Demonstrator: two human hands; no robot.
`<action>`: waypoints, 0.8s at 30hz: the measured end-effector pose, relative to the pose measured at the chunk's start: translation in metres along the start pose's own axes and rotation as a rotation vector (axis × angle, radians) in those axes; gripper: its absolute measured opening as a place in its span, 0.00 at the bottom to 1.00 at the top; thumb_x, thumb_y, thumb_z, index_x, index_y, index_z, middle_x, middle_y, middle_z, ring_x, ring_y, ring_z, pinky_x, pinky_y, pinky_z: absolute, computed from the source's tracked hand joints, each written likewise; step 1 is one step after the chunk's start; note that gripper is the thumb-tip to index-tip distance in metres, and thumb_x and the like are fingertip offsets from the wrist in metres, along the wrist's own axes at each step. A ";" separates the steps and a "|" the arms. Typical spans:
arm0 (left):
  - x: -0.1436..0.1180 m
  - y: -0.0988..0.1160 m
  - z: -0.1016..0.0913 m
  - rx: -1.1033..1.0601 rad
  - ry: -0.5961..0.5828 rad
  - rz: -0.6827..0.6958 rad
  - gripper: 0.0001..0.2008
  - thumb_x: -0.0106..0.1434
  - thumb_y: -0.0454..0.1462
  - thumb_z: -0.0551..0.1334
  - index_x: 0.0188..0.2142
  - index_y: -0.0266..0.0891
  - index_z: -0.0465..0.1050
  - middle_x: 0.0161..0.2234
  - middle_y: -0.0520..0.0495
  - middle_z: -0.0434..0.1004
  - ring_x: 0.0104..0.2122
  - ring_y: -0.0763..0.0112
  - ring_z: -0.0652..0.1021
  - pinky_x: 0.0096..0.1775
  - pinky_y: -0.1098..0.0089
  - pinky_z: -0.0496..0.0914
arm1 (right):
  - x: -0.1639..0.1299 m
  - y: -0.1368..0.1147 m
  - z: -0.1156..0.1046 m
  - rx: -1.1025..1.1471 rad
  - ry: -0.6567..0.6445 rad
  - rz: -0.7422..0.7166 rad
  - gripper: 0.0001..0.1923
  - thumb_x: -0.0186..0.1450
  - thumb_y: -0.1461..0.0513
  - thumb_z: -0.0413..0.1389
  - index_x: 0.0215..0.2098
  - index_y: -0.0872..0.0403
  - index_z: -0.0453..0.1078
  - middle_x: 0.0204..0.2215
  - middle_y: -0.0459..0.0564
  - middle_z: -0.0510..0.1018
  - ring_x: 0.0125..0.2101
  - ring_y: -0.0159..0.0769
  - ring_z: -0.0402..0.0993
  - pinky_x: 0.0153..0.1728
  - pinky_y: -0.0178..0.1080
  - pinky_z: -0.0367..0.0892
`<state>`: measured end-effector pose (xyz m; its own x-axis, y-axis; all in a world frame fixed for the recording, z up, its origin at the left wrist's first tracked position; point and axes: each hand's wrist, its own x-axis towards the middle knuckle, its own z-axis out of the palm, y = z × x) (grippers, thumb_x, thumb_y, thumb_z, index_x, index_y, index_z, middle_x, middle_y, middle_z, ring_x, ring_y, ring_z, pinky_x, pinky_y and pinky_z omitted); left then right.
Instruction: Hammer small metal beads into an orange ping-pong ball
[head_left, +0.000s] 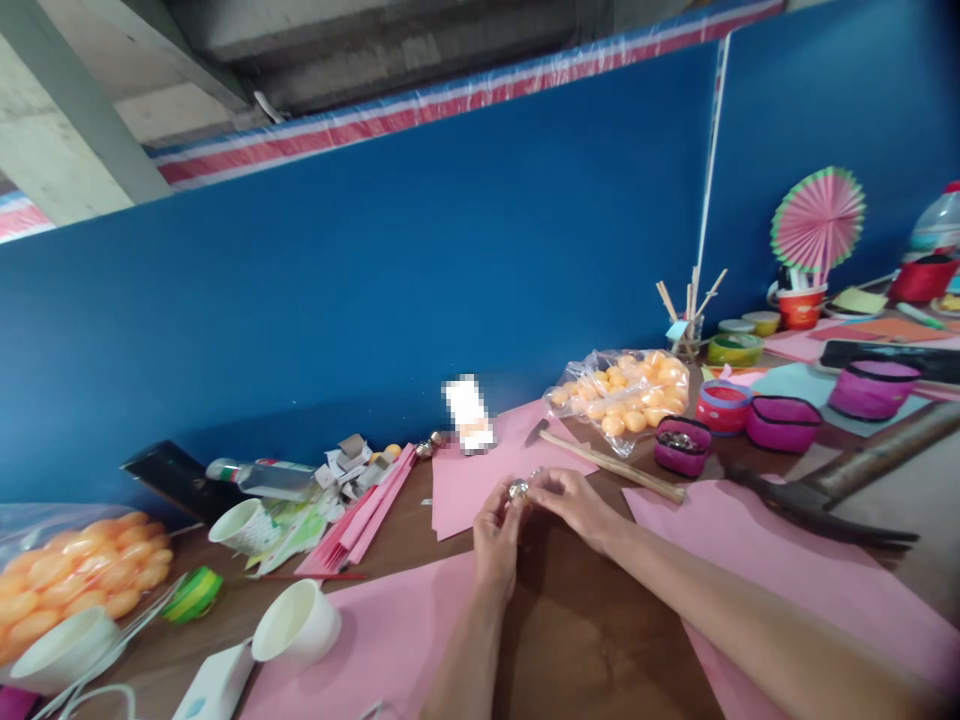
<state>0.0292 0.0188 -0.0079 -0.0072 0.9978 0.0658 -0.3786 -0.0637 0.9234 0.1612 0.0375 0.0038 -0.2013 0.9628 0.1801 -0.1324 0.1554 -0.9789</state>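
We noted pink, green-rimmed paper fan [817, 215] above red cup [801, 310]; saw bagged orange balls [637, 392] near blue partition [375, 280].

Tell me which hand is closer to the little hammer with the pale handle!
The right. The right hand is just on the near side of the little hammer; the left hand, holding a small shiny thing, is farther away, to the left.

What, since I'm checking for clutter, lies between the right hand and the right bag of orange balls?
In the head view, the small hammer lies between the right hand and bag, partly over pink paper.
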 end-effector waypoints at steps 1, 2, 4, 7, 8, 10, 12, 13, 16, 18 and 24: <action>0.000 0.000 0.001 -0.017 0.005 -0.001 0.19 0.53 0.37 0.62 0.46 0.38 0.67 0.45 0.44 0.72 0.46 0.64 0.71 0.49 0.64 0.63 | 0.000 0.001 0.000 -0.007 0.000 -0.002 0.13 0.54 0.55 0.56 0.26 0.58 0.67 0.24 0.45 0.72 0.28 0.31 0.67 0.32 0.35 0.62; -0.001 0.000 0.001 -0.038 0.010 -0.008 0.19 0.53 0.36 0.62 0.46 0.38 0.67 0.45 0.44 0.72 0.45 0.64 0.71 0.49 0.64 0.63 | 0.001 0.002 0.000 -0.015 0.001 -0.004 0.13 0.54 0.55 0.56 0.26 0.58 0.67 0.24 0.45 0.72 0.28 0.31 0.67 0.32 0.34 0.62; -0.001 0.002 0.003 -0.092 0.021 -0.034 0.20 0.52 0.36 0.62 0.46 0.38 0.67 0.44 0.44 0.72 0.44 0.66 0.72 0.48 0.64 0.64 | 0.001 0.004 0.000 -0.029 0.008 -0.010 0.13 0.55 0.54 0.55 0.28 0.57 0.67 0.25 0.45 0.72 0.29 0.32 0.67 0.33 0.35 0.62; -0.001 0.003 0.004 -0.160 0.045 -0.081 0.20 0.52 0.36 0.63 0.46 0.38 0.67 0.42 0.44 0.73 0.41 0.68 0.74 0.46 0.66 0.65 | 0.002 0.005 0.000 -0.036 0.002 -0.030 0.14 0.56 0.54 0.55 0.32 0.56 0.66 0.29 0.46 0.72 0.32 0.32 0.68 0.34 0.35 0.63; -0.001 0.003 0.004 -0.172 0.050 -0.090 0.20 0.52 0.36 0.63 0.45 0.38 0.67 0.42 0.43 0.73 0.40 0.68 0.74 0.46 0.66 0.66 | 0.002 0.005 0.001 -0.042 -0.003 -0.043 0.14 0.56 0.53 0.55 0.33 0.56 0.65 0.29 0.46 0.72 0.32 0.32 0.68 0.34 0.35 0.64; 0.000 0.003 0.004 -0.176 0.048 -0.094 0.19 0.52 0.36 0.63 0.45 0.38 0.67 0.41 0.43 0.73 0.40 0.68 0.74 0.46 0.66 0.66 | 0.002 0.004 0.001 -0.079 -0.009 -0.082 0.14 0.56 0.53 0.54 0.34 0.55 0.65 0.31 0.46 0.72 0.33 0.32 0.69 0.34 0.35 0.65; 0.000 0.004 0.004 -0.159 0.041 -0.087 0.18 0.52 0.37 0.63 0.44 0.37 0.67 0.41 0.43 0.74 0.41 0.67 0.74 0.46 0.66 0.66 | 0.002 0.004 0.002 -0.152 -0.010 -0.134 0.14 0.58 0.53 0.52 0.35 0.55 0.65 0.31 0.47 0.73 0.32 0.33 0.69 0.34 0.35 0.65; 0.001 0.004 0.004 -0.145 0.040 -0.081 0.18 0.52 0.38 0.62 0.43 0.37 0.67 0.40 0.42 0.74 0.41 0.66 0.74 0.46 0.65 0.66 | 0.001 0.003 0.002 -0.194 -0.012 -0.160 0.13 0.59 0.54 0.52 0.35 0.55 0.65 0.32 0.48 0.73 0.32 0.33 0.70 0.35 0.35 0.66; 0.001 0.004 0.004 -0.087 0.044 -0.065 0.18 0.53 0.40 0.61 0.43 0.36 0.67 0.38 0.42 0.75 0.38 0.66 0.75 0.44 0.64 0.67 | -0.001 0.003 0.003 -0.319 0.002 -0.230 0.11 0.60 0.56 0.51 0.37 0.55 0.66 0.34 0.49 0.73 0.33 0.33 0.70 0.35 0.36 0.66; 0.000 0.005 0.004 -0.052 0.044 -0.054 0.18 0.53 0.41 0.61 0.42 0.36 0.67 0.36 0.43 0.75 0.37 0.65 0.76 0.43 0.63 0.68 | -0.003 0.002 0.004 -0.405 0.026 -0.291 0.10 0.60 0.58 0.50 0.37 0.54 0.66 0.35 0.50 0.73 0.33 0.33 0.70 0.36 0.36 0.67; -0.002 0.008 0.006 -0.055 0.040 -0.049 0.16 0.53 0.42 0.60 0.40 0.36 0.68 0.35 0.42 0.76 0.36 0.65 0.76 0.40 0.66 0.68 | -0.008 -0.005 0.006 -0.572 0.042 -0.442 0.10 0.61 0.61 0.49 0.40 0.52 0.66 0.37 0.51 0.73 0.37 0.35 0.69 0.39 0.38 0.66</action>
<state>0.0321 0.0158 0.0018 -0.0241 0.9997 0.0052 -0.4299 -0.0150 0.9027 0.1578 0.0275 0.0079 -0.2071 0.7892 0.5782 0.3379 0.6123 -0.7148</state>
